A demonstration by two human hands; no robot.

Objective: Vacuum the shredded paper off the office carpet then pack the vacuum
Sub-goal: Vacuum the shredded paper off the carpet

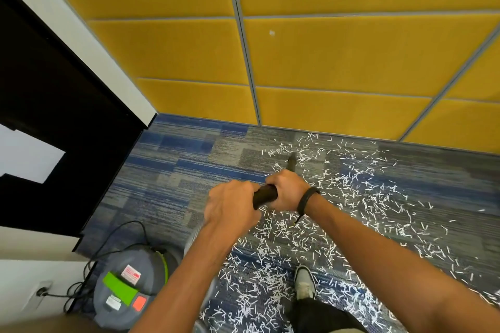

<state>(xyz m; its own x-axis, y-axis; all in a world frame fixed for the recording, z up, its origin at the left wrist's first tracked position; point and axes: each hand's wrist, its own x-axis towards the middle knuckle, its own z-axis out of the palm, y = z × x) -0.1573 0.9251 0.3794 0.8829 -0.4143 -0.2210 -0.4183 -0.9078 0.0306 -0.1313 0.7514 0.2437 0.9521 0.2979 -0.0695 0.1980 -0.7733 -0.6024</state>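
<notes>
Two bare forearms reach forward and down from the bottom edge of the view, drawing close together at the hands. The left hand (232, 204) sits nearer the body, back facing up, fingers curled around the near end of a dark, rounded wand handle (265, 195). The right hand (287, 189) is just ahead of it, almost touching, fingers wrapped over the same handle from the far side. A black band (307, 199) circles the right wrist. Below, a leg in dark trousers ends in a grey and white shoe (305, 282).
</notes>
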